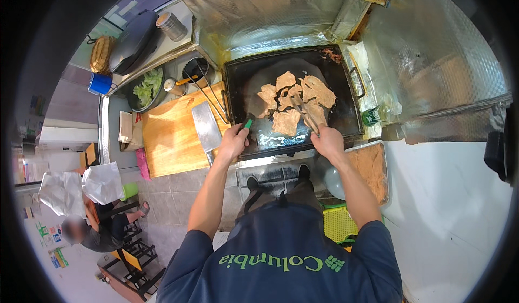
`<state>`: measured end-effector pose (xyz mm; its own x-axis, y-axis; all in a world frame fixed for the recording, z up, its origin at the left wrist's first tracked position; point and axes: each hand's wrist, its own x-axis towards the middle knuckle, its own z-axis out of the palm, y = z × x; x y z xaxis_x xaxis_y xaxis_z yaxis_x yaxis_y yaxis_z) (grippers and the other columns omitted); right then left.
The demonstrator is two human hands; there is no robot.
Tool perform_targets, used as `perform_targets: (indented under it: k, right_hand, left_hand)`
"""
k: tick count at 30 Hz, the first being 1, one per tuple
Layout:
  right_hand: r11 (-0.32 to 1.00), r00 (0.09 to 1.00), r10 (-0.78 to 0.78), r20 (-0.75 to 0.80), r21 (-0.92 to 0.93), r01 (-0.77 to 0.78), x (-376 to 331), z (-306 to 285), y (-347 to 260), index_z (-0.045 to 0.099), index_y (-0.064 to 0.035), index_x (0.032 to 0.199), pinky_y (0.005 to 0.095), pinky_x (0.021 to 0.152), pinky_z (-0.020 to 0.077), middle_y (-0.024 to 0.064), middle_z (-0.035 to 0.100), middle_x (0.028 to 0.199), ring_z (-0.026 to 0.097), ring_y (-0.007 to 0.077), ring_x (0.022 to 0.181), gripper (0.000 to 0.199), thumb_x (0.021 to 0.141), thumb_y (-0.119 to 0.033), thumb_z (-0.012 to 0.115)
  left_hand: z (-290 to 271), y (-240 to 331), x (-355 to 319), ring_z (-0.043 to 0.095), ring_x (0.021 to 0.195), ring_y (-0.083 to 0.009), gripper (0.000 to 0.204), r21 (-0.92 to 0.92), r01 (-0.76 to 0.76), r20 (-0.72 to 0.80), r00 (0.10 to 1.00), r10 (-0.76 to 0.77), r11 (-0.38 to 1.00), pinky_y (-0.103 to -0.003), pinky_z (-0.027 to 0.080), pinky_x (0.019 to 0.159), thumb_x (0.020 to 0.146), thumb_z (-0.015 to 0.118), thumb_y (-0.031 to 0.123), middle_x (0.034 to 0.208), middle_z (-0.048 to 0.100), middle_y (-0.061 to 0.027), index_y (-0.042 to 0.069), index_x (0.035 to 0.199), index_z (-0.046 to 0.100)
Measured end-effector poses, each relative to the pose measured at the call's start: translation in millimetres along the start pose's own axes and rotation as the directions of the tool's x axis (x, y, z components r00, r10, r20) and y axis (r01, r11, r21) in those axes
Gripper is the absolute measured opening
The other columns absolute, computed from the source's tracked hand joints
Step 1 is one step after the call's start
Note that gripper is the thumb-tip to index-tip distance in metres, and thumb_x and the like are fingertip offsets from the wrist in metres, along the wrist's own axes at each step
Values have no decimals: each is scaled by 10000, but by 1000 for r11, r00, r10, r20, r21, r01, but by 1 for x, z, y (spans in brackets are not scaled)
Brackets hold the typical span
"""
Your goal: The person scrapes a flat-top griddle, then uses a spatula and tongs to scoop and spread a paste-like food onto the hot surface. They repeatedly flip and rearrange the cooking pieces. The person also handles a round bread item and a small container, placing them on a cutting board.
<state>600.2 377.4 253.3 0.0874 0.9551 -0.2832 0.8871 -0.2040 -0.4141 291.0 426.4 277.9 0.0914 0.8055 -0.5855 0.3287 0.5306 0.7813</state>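
Note:
Several thin, pale brown slices of meat (285, 122) lie in a loose cluster on the black flat griddle (346, 114). My right hand (327, 140) is closed round metal tongs (306, 115), whose tips reach in among the slices and touch them or come very close. At the griddle's near left corner, my left hand (233, 142) grips a short green-handled tool (248, 123). Its dark head points toward the plate and is too small to make out. Left of the griddle, a cleaver (206, 127) lies on a wooden cutting board (167, 135).
A bowl of lettuce (147, 91), a small jar (174, 88) and a black pot (195, 68) stand behind the board. Right of my right arm is a tray of orange-brown food (370, 170). Foil-lined walls (270, 16) enclose the griddle. A person (102, 232) sits at far left.

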Motion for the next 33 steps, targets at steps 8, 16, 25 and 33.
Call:
perform_targets:
  k: [8,16,25,33]
  right_hand:
    - [987,980,-159,118,-7,161,36,30,-63,667,5,909,480,728,538,221,697,824,687,386,794,268,848,-248,605]
    - [992,984,-121,130,-2,123,80,11,-68,659,-6,967,496,786,523,213,693,864,673,385,872,296,863,-274,589]
    - [877,886,-462,-24,-160,453,45,-9,-56,612,-21,881,488,631,514,177,663,714,662,374,701,213,825,-226,627]
    - [983,986,-155,69,108,147,-39,24,-7,610,-10,862,454,582,504,150,646,661,651,340,628,269,878,-278,635]
  left_hand:
    - [-23,-30,-5,650,641,-216,322,340,-136,-219,951,219,931,-371,494,625,930,562,240,690,638,-135,-55,1043,621]
    - [-35,-36,-15,544,584,-105,331,158,-152,-226,956,186,976,-278,428,556,953,559,213,685,582,-36,-60,1130,621]
    - [-36,-23,-12,520,612,-102,334,-1,-282,-265,925,272,959,-273,406,565,966,540,233,670,583,-19,-32,1160,602]
    - [-15,-26,-20,503,530,-108,292,185,-120,-83,987,138,975,-282,398,507,966,524,202,671,592,-29,-36,1100,625]
